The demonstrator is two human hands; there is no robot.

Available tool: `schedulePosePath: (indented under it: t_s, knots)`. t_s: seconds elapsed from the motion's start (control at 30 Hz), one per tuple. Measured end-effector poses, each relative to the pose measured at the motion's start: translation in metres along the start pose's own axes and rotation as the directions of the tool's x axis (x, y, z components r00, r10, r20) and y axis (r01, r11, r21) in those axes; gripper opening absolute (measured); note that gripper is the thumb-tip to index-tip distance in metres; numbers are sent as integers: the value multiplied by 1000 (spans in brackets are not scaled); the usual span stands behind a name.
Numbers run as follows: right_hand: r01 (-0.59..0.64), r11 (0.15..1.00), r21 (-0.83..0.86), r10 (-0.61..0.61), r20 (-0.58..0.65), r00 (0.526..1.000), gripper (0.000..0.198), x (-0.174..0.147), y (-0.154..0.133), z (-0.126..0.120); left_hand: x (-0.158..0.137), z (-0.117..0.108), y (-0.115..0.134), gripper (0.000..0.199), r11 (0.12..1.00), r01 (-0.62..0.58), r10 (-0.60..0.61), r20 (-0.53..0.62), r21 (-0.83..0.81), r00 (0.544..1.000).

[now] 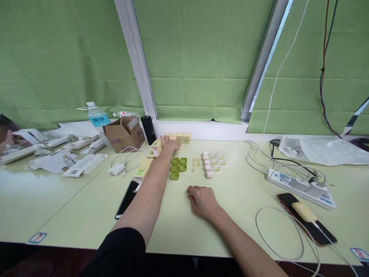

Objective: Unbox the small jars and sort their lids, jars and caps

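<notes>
A right hand (203,202) rests loosely curled on the table (175,227), its grip unclear; beyond sit 5 green cups (174,176), then the left hand (170,144) among cream boxes (186,138) (whether gripping, cannot tell).

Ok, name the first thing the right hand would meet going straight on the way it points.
Probably the nearest green container, ahead and to the left of the right hand, though depth is unclear.
</notes>
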State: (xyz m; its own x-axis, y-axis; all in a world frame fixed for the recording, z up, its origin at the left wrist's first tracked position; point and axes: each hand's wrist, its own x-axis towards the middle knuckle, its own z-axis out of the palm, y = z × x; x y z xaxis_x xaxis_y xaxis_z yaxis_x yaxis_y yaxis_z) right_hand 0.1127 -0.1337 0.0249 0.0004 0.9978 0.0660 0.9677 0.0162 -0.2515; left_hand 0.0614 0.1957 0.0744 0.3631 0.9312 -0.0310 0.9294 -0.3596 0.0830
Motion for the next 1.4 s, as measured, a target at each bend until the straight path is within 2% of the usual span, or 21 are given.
schedulePosePath:
  t_s: [0.2, 0.3, 0.37, 0.47, 0.53, 0.6, 0.7, 0.77, 0.83, 0.9, 0.93, 1.0, 1.07, 1.13, 1.27, 1.4]
  knots:
    - [-5, 1000, 2, 5, 6, 1000, 16, 0, 0, -1, -7, 1, 4, 56, 1000, -19, 19, -25, 19, 999]
    - [0, 1000, 3, 0, 8, 1000, 18, 0, 0, -2, -20, -2, 8, 53, 998, -64, 62, -120, -14, 991]
    - [3, 1000, 2, -3, 3, 1000, 19, -1, 0, -3, -35, -5, 11, 47, 986, -141, 116, -258, -83, 959]
    - [-10, 1000, 13, 10, -25, 1000, 20, -1, 1, -5, -68, -10, 16, 40, 922, -313, 167, -497, -227, 852]
    - [-29, 999, 38, 31, -70, 997, 20, -1, 4, -6, -98, -11, 18, 35, 829, -443, 172, -600, -340, 781]
    - [-63, 994, 87, 76, -145, 987, 20, 0, 9, -8, -131, -9, 19, 33, 668, -581, 188, -650, -464, 736]
    - [-120, 960, 253, 200, -318, 927, 18, 2, 22, -13, -180, 2, 18, 33, 367, -658, 166, -650, -657, 742]
    - [-100, 910, 402, 291, -451, 844, 17, 4, 31, -16, -207, 13, 14, 48, 110, -625, 196, -600, -773, 776]
    - [-34, 850, 525, 369, -548, 750, 18, 5, 38, -19, -226, 25, 8, 72, -90, -501, 290, -504, -861, 813]
    - [41, 795, 605, 416, -594, 688, 21, 5, 41, -20, -236, 36, 1, 91, -219, -335, 411, -398, -917, 820]
    - [82, 772, 630, 419, -602, 679, 21, 5, 42, -20, -238, 40, -3, 94, -250, -248, 478, -342, -936, 809]
    - [170, 730, 662, 378, -597, 707, 23, 4, 40, -19, -239, 45, -8, 92, -271, -84, 600, -236, -959, 764]
    - [256, 684, 684, 287, -574, 767, 25, 2, 38, -19, -240, 49, -10, 85, -275, 40, 677, -164, -961, 717]
    - [314, 644, 697, 173, -533, 828, 29, 0, 36, -19, -240, 51, -10, 78, -289, 117, 703, -128, -950, 700]
    - [328, 617, 716, -26, -398, 917, 37, -4, 38, -24, -241, 55, -8, 74, -310, 168, 690, -100, -936, 717]
    - [292, 649, 703, -101, -301, 948, 44, -4, 42, -28, -240, 60, -7, 71, -288, 136, 686, -105, -948, 720]
